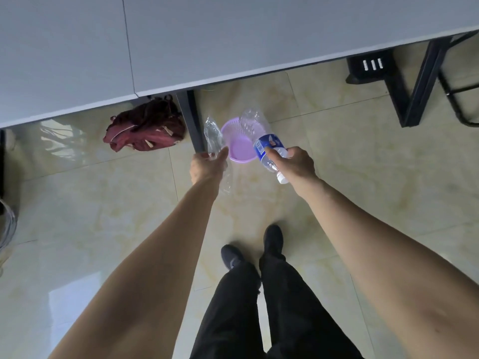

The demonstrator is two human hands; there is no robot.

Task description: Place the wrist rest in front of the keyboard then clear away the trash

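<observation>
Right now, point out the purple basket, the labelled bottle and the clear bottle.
purple basket (239,149): head view, inner floor.
labelled bottle (268,144): head view, blue label.
clear bottle (213,137): head view, crumpled body above the left hand's fingers.

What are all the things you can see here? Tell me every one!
bin: one, purple, on the floor by the desk leg
labelled bottle: one, clear with blue label, in the right hand above the bin
plain bottle: one, clear and crushed, in the left hand beside the bin
bag: one, dark red, on the floor under the desk edge
desk: one, grey-white, across the top
desk leg: one, black, left of the bin
floor: cream tiles
left hand: one, gripping
right hand: one, gripping
shoes: two, black, bottom centre
</observation>
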